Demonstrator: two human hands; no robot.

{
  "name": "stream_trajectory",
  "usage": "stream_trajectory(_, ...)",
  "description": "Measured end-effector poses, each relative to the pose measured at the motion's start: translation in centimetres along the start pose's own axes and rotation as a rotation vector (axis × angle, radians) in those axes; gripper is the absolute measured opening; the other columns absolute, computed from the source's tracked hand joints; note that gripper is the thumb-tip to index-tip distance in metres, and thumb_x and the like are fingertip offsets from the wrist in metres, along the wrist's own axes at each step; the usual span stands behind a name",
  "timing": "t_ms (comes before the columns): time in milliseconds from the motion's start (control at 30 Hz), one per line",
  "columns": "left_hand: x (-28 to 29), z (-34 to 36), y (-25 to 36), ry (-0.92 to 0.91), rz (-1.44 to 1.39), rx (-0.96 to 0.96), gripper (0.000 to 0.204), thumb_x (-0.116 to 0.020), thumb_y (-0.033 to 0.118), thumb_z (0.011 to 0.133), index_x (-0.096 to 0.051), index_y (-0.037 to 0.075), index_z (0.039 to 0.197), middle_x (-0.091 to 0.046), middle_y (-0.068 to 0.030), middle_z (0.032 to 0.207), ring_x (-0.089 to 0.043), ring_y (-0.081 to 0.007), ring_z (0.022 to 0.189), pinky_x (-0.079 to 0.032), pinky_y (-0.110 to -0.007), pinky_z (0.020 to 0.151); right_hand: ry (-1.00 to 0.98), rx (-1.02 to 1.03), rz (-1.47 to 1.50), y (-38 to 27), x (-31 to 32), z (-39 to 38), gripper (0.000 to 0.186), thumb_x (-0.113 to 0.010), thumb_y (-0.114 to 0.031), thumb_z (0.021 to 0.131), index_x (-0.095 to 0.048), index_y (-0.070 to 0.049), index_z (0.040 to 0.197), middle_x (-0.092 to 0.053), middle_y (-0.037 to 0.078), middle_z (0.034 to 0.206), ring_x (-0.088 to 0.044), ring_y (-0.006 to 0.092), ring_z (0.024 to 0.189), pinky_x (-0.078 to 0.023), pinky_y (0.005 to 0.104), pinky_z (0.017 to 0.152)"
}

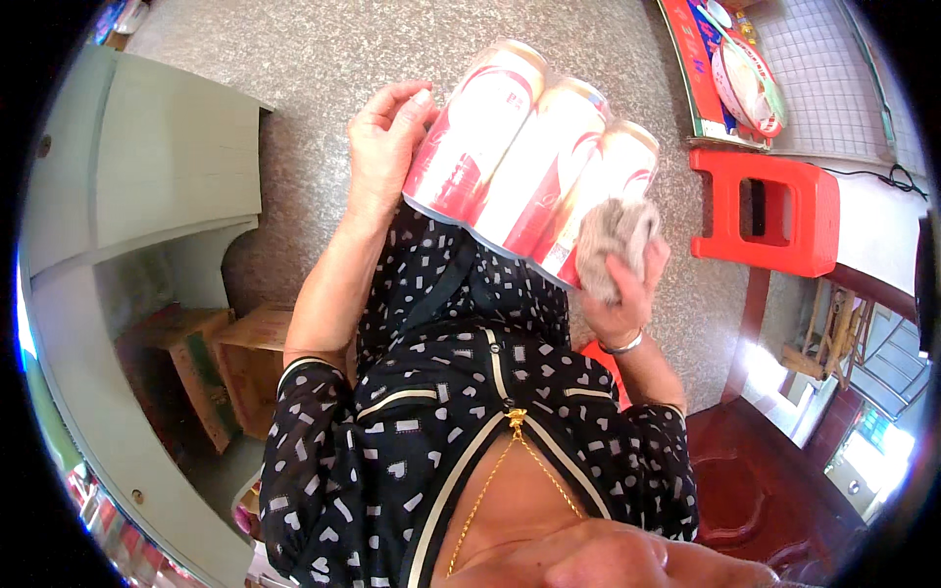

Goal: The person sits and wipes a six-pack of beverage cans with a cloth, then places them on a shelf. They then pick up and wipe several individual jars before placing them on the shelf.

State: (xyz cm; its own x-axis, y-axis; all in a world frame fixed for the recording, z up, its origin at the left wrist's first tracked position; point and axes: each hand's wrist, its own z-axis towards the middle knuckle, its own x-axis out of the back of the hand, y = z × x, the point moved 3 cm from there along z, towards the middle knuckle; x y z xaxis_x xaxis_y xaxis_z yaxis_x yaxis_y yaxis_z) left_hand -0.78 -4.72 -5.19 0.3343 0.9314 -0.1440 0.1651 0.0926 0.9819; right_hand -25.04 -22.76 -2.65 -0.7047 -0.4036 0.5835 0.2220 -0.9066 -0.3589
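Note:
A plastic-wrapped pack of tall red and white drink cans (pixel 529 162) is tilted in front of my lap, with three cans showing along its near side. My left hand (pixel 384 147) is closed at the pack's left side, its fingers curled against the upper edge. In my right hand (pixel 627 309) is a crumpled grey-beige cloth (pixel 616 240), pressed to the lower right corner of the pack. The far side of the pack and some fingertips are hidden.
A red plastic stool (pixel 774 214) stands at the right, below a red box (pixel 698 73) and a bowl (pixel 750 88). To the left is a pale cabinet (pixel 176 147) with cardboard boxes (pixel 257 343) in its opening. Speckled floor (pixel 294 59) lies beyond the pack.

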Motion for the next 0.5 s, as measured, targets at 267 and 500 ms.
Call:
stream_trajectory(267,0.2,1.5,1.2,-0.291,0.214,-0.100,0.062,-0.073,0.026,0.083,-0.049,0.000,0.134,-0.066,-0.0129,0.097,-0.065,-0.0175,0.089,-0.053,-0.028,0.077,0.147,-0.379,0.238,5.0,-2.3,4.9,0.034,-0.063,-0.017,0.082,-0.061,-0.004,0.114,-0.059,0.015,0.117,-0.053,0.0361,0.113,-0.038,0.0499,0.100)
stream_trajectory(500,0.4,1.7,1.8,-0.313,0.218,-0.068,0.066,-0.077,0.024,0.078,-0.049,0.001,0.134,-0.065,-0.0152,0.100,-0.065,-0.0202,0.091,-0.053,-0.032,0.079,-0.255,0.109,0.216,3.0,-0.5,6.7,0.036,-0.068,-0.018,0.076,-0.066,-0.010,0.111,-0.060,0.012,0.116,-0.055,0.0353,0.110,-0.044,0.0488,0.094)
